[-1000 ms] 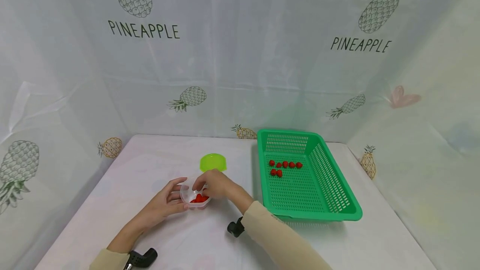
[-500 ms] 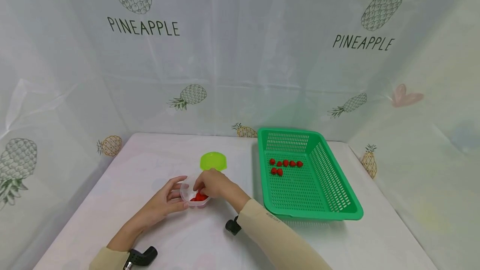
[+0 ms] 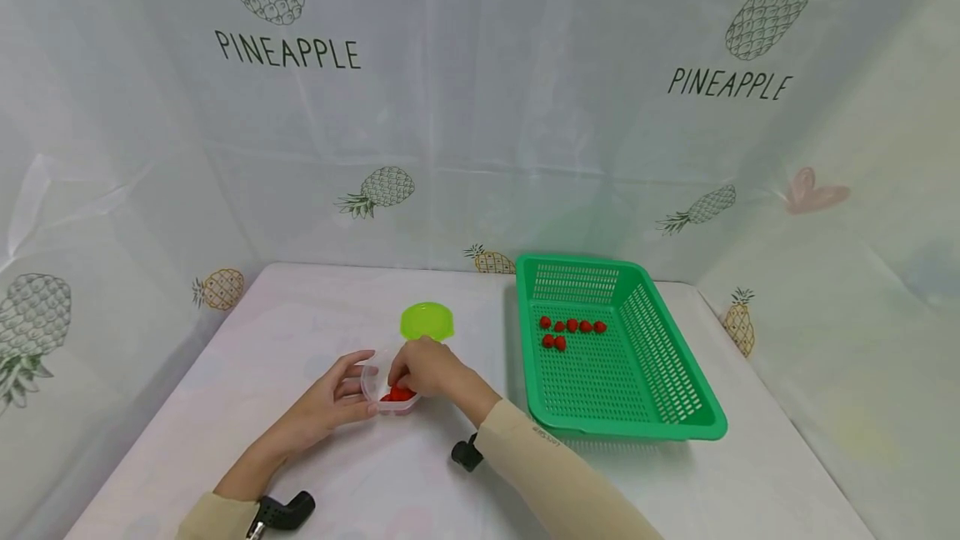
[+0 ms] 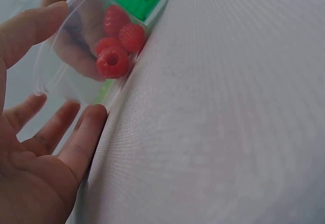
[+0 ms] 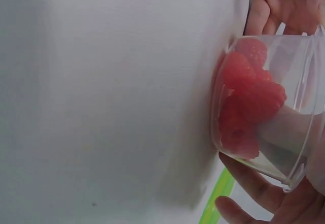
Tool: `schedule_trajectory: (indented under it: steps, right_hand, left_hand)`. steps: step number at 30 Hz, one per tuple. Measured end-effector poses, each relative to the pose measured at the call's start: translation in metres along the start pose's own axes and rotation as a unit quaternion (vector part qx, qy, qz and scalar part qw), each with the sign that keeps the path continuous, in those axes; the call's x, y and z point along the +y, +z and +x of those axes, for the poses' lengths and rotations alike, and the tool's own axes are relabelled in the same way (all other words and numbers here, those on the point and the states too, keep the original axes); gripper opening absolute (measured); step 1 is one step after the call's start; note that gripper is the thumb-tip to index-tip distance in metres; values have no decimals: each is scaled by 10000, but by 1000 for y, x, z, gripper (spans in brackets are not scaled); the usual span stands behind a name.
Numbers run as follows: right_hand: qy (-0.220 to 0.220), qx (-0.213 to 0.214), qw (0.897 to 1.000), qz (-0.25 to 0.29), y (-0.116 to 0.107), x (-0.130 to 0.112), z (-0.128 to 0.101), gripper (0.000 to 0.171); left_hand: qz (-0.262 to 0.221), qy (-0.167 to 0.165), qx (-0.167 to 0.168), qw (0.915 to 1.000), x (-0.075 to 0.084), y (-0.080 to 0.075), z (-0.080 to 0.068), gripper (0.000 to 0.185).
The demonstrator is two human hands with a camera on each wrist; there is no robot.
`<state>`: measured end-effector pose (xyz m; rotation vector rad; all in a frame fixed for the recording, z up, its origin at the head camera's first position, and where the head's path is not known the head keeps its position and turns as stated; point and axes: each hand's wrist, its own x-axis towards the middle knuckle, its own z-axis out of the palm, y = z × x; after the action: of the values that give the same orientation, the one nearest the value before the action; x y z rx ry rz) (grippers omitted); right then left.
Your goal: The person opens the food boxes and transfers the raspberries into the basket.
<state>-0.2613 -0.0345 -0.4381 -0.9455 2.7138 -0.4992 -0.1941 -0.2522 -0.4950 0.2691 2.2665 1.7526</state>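
A small clear plastic cup (image 3: 388, 394) is standing on the white cloth-covered tabletop (image 3: 300, 332), near its front middle, and it is holding a few red raspberries (image 3: 397, 394) that are showing plainly through its wall in both wrist views. The left hand (image 3: 335, 402) is cradling the cup from its left side, with the thumb lying along the rim and the other fingers (image 4: 84, 132) curving against the clear wall, so the grip is partly closed round the cup. The right hand (image 3: 427, 367) is reaching over the cup from the right, its fingertips dipping into the open mouth among the berries; the grip is curled there, but I cannot tell whether it is actually pinching a berry. Just behind the hands a round lime-green plastic lid (image 3: 426, 321) is lying flat on the tabletop, apart from the cup. To the right, a green perforated plastic basket (image 3: 637, 407) is sitting on the tabletop, well apart from the cup, and a short row of red raspberries (image 3: 572, 332) is lying on its floor toward the far end. Pale beige sleeves (image 3: 555, 482) are covering both forearms, and a white sheet printed with pineapples (image 3: 480, 107) is hanging behind and at both sides.
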Motion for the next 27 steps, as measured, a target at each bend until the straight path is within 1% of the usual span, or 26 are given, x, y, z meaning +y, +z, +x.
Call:
schedule_trajectory:
  steps: [7, 12, 16, 21, 27]
  right_hand:
    - [-72, 144, 9995, -287, -1, 0, -2, 11]
    - [-120, 121, 9993, -328, -2, -1, -3, 10]
    - [-167, 225, 9989, -378, -3, 0, -6, 10]
    - [-316, 437, 9981, -307, -5, 1, -9, 11]
    - [-413, 629, 9971, -75, -10, 0, -15, 11]
  left_hand:
    - [-32, 44, -15, 10000, 0, -1, 1, 90]
    - [-62, -4, -18, 10000, -1, -1, 0, 91]
    - [-69, -33, 0, 10000, -1, 0, 0, 91]
    - [-61, -51, 17, 10000, 0, 0, 1, 90]
    - [-27, -105, 62, 9999, 0, 1, 1, 90]
